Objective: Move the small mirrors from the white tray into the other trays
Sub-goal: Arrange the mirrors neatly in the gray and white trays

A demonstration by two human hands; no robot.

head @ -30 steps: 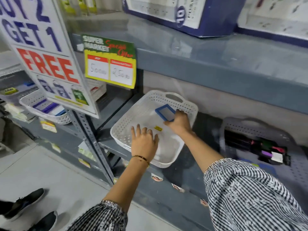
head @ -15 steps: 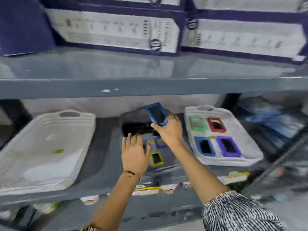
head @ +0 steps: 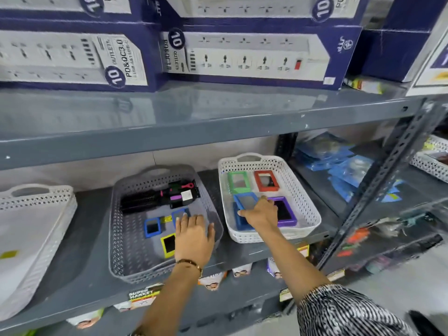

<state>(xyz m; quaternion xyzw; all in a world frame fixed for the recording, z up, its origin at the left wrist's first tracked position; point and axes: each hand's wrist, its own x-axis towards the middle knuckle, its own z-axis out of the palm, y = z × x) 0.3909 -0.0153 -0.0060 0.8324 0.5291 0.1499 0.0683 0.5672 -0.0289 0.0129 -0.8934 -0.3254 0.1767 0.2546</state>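
Note:
My right hand [head: 260, 214] is shut on a blue-framed mirror [head: 247, 200], held low inside the right white tray [head: 308, 204] over another blue mirror [head: 240, 220]. That tray also holds a green mirror [head: 238, 181], a red mirror [head: 266, 181] and a purple mirror [head: 284, 210]. My left hand [head: 194, 236] lies open and flat in the grey tray [head: 116, 238], its fingertips on a blue mirror [head: 180, 213]. A second blue mirror [head: 152, 227] and a yellow mirror [head: 168, 244] lie beside it. The left white tray [head: 48, 204] shows only a yellow sticker [head: 8, 254].
Black hairbrushes [head: 143, 201] fill the back of the grey tray. The upper shelf [head: 194, 132] hangs low over the trays and carries power-strip boxes [head: 244, 54]. A slanted metal post [head: 378, 185] stands right of the trays, with blue packets [head: 339, 163] behind it.
My right hand lifted the blue mirror out of the left white tray and carried it right into the right white tray. My left hand moved onto the grey tray. The view swung right.

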